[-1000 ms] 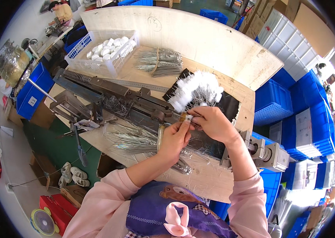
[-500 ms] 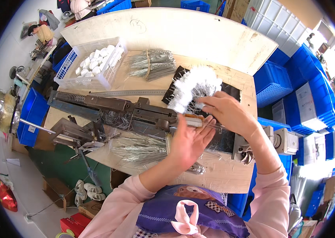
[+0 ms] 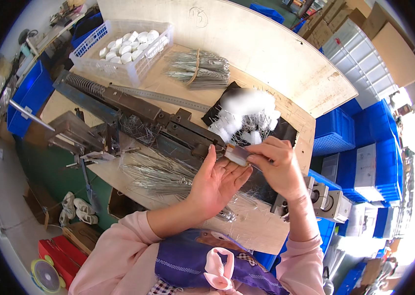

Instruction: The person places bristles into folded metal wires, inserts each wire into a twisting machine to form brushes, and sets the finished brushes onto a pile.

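Note:
My left hand (image 3: 216, 186) lies palm up below the end of a dark metal machine (image 3: 183, 129), fingers spread, with nothing gripped. My right hand (image 3: 280, 163) is closed, its thumb and fingers pinching the right end of a small white piece (image 3: 237, 155). That piece sits over my left fingertips, against the orange-brown tip (image 3: 227, 149) of the machine; what fixes it there I cannot make out. Just beyond my hands is a pile of white tufted pieces with thin wires (image 3: 249, 113) on a black sheet. Loose thin wires (image 3: 161, 172) lie left of my left hand.
A clear plastic basket (image 3: 136, 73) holds white round-edged pieces. A banded wire bundle (image 3: 200, 69) and a steel ruler (image 3: 163, 97) lie behind the machine. A wooden board (image 3: 266, 44) walls the table's far side. Blue crates (image 3: 334, 130) stand to the right, a metal motor-like unit (image 3: 332, 204) nearer.
The view has shifted. My right hand has come from over the tufted pile to pinch the white piece. My left palm has turned upward and sits lower beneath it.

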Demonstrator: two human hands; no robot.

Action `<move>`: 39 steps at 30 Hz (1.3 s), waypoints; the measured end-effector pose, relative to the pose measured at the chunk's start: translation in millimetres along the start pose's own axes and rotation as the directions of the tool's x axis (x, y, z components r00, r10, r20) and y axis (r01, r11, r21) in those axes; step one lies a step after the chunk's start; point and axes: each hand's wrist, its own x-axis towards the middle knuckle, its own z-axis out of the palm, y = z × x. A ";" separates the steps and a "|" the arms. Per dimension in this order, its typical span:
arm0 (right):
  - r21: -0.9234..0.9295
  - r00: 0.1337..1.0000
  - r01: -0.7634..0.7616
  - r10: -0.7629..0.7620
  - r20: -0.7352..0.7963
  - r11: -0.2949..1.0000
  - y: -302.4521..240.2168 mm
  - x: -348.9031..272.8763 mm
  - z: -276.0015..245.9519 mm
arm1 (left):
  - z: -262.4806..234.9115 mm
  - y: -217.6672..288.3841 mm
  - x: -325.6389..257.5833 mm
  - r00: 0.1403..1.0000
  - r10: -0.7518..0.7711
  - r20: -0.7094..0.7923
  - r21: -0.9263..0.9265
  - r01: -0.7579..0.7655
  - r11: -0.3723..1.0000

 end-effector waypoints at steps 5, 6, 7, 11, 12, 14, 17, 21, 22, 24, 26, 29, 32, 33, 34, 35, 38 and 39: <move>-0.094 0.996 0.075 -0.071 0.045 0.993 -8.6 -2.8 -5.1 | 1.2 3.8 -1.5 0.999 -0.011 -0.034 0.032 0.012 0.999; -0.088 0.997 0.075 -0.072 0.037 0.993 -8.2 -4.2 -5.3 | 2.2 4.4 -1.8 0.999 -0.010 -0.035 0.043 0.012 0.999; -0.107 0.995 0.095 -0.092 0.035 0.990 -7.5 -5.9 -5.4 | 3.1 4.3 -1.7 0.999 -0.016 -0.040 0.057 0.018 0.998; -0.122 0.991 0.130 -0.129 0.020 0.984 -5.1 -6.3 -9.4 | 3.3 5.2 -0.8 0.999 -0.047 -0.012 0.066 0.047 0.997; -0.123 0.987 0.151 -0.156 -0.029 0.981 -8.4 -7.5 -11.5 | 2.1 4.5 0.5 0.998 -0.057 -0.012 0.084 0.057 0.995; -0.177 0.974 0.216 -0.226 -0.037 0.960 -19.0 -8.2 -1.1 | -0.6 3.8 2.1 0.998 -0.051 -0.030 0.078 0.053 0.996; -0.203 0.964 0.238 -0.257 -0.072 0.950 -14.5 -7.1 -2.3 | 10.9 4.4 -0.7 0.998 -0.060 -0.036 0.047 0.062 0.997; -0.016 0.985 -0.141 0.138 -0.104 0.990 -37.9 -15.5 -20.9 | 5.1 10.8 -4.6 1.000 -0.015 0.008 0.130 0.014 0.991; -0.158 0.998 -0.064 0.061 -0.026 0.985 -35.6 -21.3 -13.3 | 6.9 9.6 -4.9 1.000 -0.009 -0.003 0.094 0.009 0.996; -0.372 0.989 -0.014 0.068 0.134 0.928 -41.7 -23.4 -2.0 | -8.1 13.1 -2.6 0.988 -0.053 0.143 -0.051 0.061 0.997; -0.409 0.989 0.006 0.056 0.139 0.912 -49.5 -21.7 3.9 | -18.6 16.4 -2.4 0.955 -0.067 0.290 -0.185 0.124 0.975; -0.505 0.984 0.023 0.071 0.166 0.863 -53.3 -21.4 9.2 | -1.6 18.4 -3.9 0.989 -0.117 0.096 -0.034 0.120 0.992; -0.542 0.984 0.099 0.000 0.180 0.835 -49.9 -22.5 4.9 | 11.4 14.3 -2.8 0.989 -0.107 -0.099 0.063 0.113 0.992; -0.537 0.982 0.076 0.032 0.188 0.840 -52.8 -23.6 2.4 | 10.5 13.7 -4.1 0.985 -0.135 -0.112 0.060 0.142 0.988; -0.438 0.979 0.032 0.060 0.194 0.899 -47.5 -25.7 1.9 | 9.5 14.0 -1.6 0.991 -0.087 -0.102 0.117 0.099 0.988; -0.332 0.976 -0.015 0.086 0.199 0.943 -43.3 -30.7 1.3 | 7.0 14.5 -1.4 0.995 -0.040 -0.088 0.174 0.055 0.983; -0.105 0.991 -0.102 0.110 0.071 0.989 -30.4 -91.4 6.7 | -9.6 4.2 0.9 0.998 -0.066 -0.003 0.184 0.065 0.981; -0.094 0.975 -0.184 0.194 0.108 0.978 -30.0 -115.0 11.1 | -8.6 -2.7 -2.5 0.991 0.019 -0.132 0.306 0.023 0.952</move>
